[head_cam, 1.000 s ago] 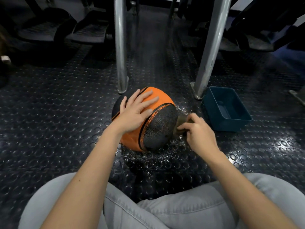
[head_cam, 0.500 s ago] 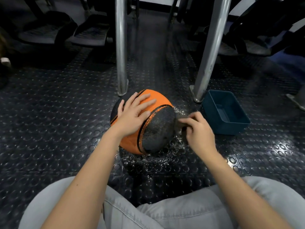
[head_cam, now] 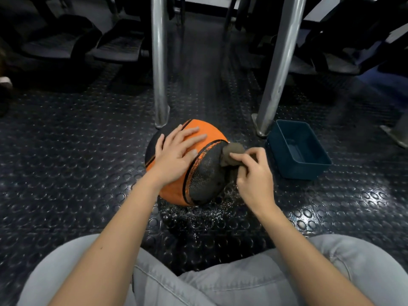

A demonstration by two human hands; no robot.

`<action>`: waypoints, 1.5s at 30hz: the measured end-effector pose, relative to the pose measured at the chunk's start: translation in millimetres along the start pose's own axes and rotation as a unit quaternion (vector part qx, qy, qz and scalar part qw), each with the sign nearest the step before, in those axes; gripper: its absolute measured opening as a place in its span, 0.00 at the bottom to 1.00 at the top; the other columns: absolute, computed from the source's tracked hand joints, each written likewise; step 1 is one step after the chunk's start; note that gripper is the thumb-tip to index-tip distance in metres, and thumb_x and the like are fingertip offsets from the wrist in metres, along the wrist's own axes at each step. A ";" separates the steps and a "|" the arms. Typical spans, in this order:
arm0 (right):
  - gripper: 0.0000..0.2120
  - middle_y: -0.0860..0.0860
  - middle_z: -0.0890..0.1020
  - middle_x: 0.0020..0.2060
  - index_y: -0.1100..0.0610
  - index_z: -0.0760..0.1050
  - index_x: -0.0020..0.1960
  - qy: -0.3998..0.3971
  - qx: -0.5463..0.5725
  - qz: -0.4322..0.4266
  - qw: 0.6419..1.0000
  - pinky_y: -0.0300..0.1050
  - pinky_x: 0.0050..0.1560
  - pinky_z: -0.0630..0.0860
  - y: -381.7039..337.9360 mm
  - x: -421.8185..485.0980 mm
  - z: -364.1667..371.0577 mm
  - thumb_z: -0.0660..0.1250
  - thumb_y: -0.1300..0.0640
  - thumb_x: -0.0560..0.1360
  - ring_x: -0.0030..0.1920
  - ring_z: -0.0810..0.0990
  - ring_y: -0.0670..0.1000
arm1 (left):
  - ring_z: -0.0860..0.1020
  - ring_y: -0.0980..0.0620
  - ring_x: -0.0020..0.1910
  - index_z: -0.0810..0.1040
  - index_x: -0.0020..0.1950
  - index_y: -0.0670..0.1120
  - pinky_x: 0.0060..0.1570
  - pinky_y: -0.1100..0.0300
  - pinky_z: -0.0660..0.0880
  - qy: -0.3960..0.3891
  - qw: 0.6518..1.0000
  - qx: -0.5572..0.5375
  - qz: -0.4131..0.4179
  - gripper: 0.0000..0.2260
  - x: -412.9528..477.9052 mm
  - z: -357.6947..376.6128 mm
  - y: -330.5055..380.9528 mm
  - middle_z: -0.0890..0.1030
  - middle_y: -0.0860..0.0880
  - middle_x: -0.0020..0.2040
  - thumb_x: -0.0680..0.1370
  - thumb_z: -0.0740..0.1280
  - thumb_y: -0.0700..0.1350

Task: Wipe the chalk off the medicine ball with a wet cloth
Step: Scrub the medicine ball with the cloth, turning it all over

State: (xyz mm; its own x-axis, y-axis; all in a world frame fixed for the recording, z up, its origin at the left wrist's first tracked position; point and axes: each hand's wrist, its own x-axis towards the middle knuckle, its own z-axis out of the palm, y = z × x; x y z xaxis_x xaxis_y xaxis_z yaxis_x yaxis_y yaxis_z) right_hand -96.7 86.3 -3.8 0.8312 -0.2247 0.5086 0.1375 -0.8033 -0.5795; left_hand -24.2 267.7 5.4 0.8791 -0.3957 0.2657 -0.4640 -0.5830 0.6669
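Studded dark floor [head_cam: 66,164] wet under orange-and-black ball [head_cam: 198,173], left hand [head_cam: 174,155] flat, fingers straight on top, right hand [head_cam: 254,180] pinching brown cloth [head_cam: 231,153] against ball's side, blue tub [head_cam: 298,149] nearby

The medicine ball [head_cam: 176,191] sat on the floor [head_cam: 66,162], straight ahead of your knees. Your left hand [head_cam: 176,153] lay flat on its top. Your right hand [head_cam: 254,180] held the cloth [head_cam: 231,153] against its upper right side. The tub [head_cam: 304,172] stood to the ball's right, apart from it. Left post [head_cam: 159,62] just behind the ball; right post [head_cam: 278,62] behind, between ball and tub.
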 end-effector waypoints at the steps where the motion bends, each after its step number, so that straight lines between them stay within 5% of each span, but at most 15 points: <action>1: 0.16 0.55 0.73 0.50 0.57 0.81 0.52 -0.001 0.020 -0.051 0.998 0.46 0.47 0.74 -11.1 -1.4 0.0 0.60 0.69 0.71 0.50 0.75 0.52 | 0.50 0.64 0.72 0.64 0.60 0.71 0.70 0.57 0.35 0.005 1.000 0.000 0.001 0.16 -1.6 0.4 -0.6 0.59 0.73 0.64 0.74 0.54 0.54; 5: 0.18 0.58 0.76 0.49 0.56 0.82 0.51 -0.083 -0.006 -0.200 0.976 0.49 0.39 0.78 -22.6 -16.3 11.5 0.56 0.63 0.70 0.47 0.77 0.59 | 0.50 0.67 0.69 0.64 0.60 0.70 0.69 0.61 0.36 -0.005 1.000 0.010 0.018 0.17 -3.0 1.3 1.5 0.57 0.74 0.63 0.74 0.54 0.53; 9: 0.15 0.53 0.73 0.51 0.57 0.81 0.51 -0.061 0.039 -0.037 0.997 0.47 0.45 0.74 12.5 -2.0 7.8 0.59 0.67 0.73 0.51 0.75 0.53 | 0.50 0.62 0.73 0.64 0.61 0.68 0.69 0.59 0.35 -0.011 1.000 0.019 0.015 0.15 2.4 3.2 2.9 0.58 0.71 0.65 0.80 0.59 0.50; 13: 0.16 0.53 0.71 0.52 0.56 0.80 0.55 -0.058 -0.052 0.109 0.991 0.47 0.45 0.73 21.5 12.2 3.0 0.59 0.69 0.74 0.50 0.75 0.52 | 0.50 0.64 0.72 0.63 0.59 0.71 0.68 0.62 0.34 0.004 1.000 0.012 0.015 0.13 -0.4 2.0 0.0 0.57 0.74 0.63 0.79 0.57 0.53; 17: 0.17 0.55 0.73 0.50 0.56 0.80 0.53 -0.072 0.027 -0.123 0.989 0.42 0.46 0.73 -17.4 -6.9 6.2 0.57 0.65 0.71 0.49 0.74 0.50 | 0.51 0.64 0.72 0.64 0.60 0.70 0.69 0.61 0.35 0.014 1.000 0.019 0.015 0.14 -4.8 3.4 -2.3 0.57 0.74 0.63 0.78 0.56 0.53; 19: 0.18 0.56 0.74 0.50 0.55 0.80 0.53 -0.107 0.010 -0.170 0.980 0.44 0.43 0.75 -14.1 -11.9 9.6 0.56 0.64 0.71 0.50 0.75 0.54 | 0.51 0.63 0.72 0.63 0.60 0.70 0.68 0.62 0.35 0.009 1.000 0.023 0.019 0.14 -2.8 4.6 -0.8 0.57 0.74 0.63 0.77 0.56 0.53; 25: 0.17 0.50 0.69 0.48 0.56 0.81 0.54 -0.076 -0.060 0.117 0.988 0.44 0.46 0.70 33.6 17.5 0.2 0.59 0.70 0.74 0.49 0.73 0.49 | 0.49 0.68 0.69 0.63 0.60 0.71 0.66 0.67 0.32 0.011 1.000 0.010 0.024 0.14 -3.6 4.5 -3.9 0.57 0.75 0.63 0.76 0.53 0.55; 28: 0.16 0.51 0.70 0.47 0.58 0.81 0.53 -0.017 0.040 -0.027 0.999 0.34 0.51 0.70 -1.0 13.4 5.5 0.60 0.70 0.71 0.47 0.69 0.43 | 0.50 0.68 0.69 0.64 0.58 0.72 0.66 0.66 0.34 0.028 0.999 0.004 0.017 0.15 -5.6 2.4 -5.7 0.57 0.76 0.62 0.76 0.55 0.54; 31: 0.16 0.53 0.74 0.48 0.58 0.80 0.53 -0.072 0.066 -0.116 0.988 0.37 0.54 0.70 -11.9 2.4 14.9 0.59 0.69 0.71 0.51 0.73 0.47 | 0.50 0.67 0.69 0.63 0.60 0.71 0.67 0.65 0.35 0.026 0.999 0.027 0.023 0.14 -5.7 3.2 -6.2 0.57 0.75 0.63 0.75 0.53 0.58; 35: 0.17 0.50 0.76 0.47 0.59 0.80 0.49 -0.041 0.117 0.014 0.992 0.34 0.55 0.69 16.1 18.4 15.3 0.58 0.74 0.70 0.52 0.75 0.46 | 0.49 0.65 0.71 0.63 0.63 0.69 0.64 0.69 0.29 0.015 0.998 0.045 0.039 0.15 -3.7 8.7 -0.4 0.58 0.72 0.66 0.77 0.51 0.58; 39: 0.16 0.51 0.77 0.49 0.59 0.80 0.51 -0.063 0.040 0.126 0.989 0.28 0.51 0.63 33.4 29.4 10.1 0.60 0.73 0.72 0.55 0.76 0.54 | 0.51 0.65 0.71 0.65 0.60 0.70 0.64 0.69 0.30 0.033 0.998 0.031 0.047 0.14 -4.0 11.1 0.2 0.59 0.74 0.64 0.75 0.51 0.59; 42: 0.17 0.50 0.76 0.46 0.59 0.80 0.51 -0.018 0.090 0.036 0.995 0.26 0.52 0.66 10.1 29.4 5.0 0.61 0.74 0.70 0.51 0.76 0.48 | 0.56 0.66 0.69 0.69 0.54 0.71 0.69 0.63 0.38 0.074 0.996 -0.036 0.019 0.13 -7.9 7.9 -7.6 0.65 0.75 0.61 0.71 0.54 0.61; 45: 0.17 0.50 0.76 0.46 0.60 0.80 0.50 -0.054 0.132 -0.047 0.989 0.32 0.55 0.69 -9.3 19.0 11.8 0.60 0.73 0.69 0.49 0.74 0.45 | 0.64 0.63 0.66 0.73 0.50 0.68 0.69 0.53 0.53 0.154 0.987 -0.034 -0.005 0.09 -4.7 8.3 -9.9 0.71 0.72 0.57 0.72 0.58 0.64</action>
State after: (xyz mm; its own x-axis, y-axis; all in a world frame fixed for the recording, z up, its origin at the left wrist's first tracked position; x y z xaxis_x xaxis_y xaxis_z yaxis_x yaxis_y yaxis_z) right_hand -75.8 96.0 3.7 0.8589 -0.0831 0.5053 0.3415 -0.6424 -0.6861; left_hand -24.6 269.4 -8.3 0.8793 -0.1492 0.4522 -0.4568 -0.5328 0.7124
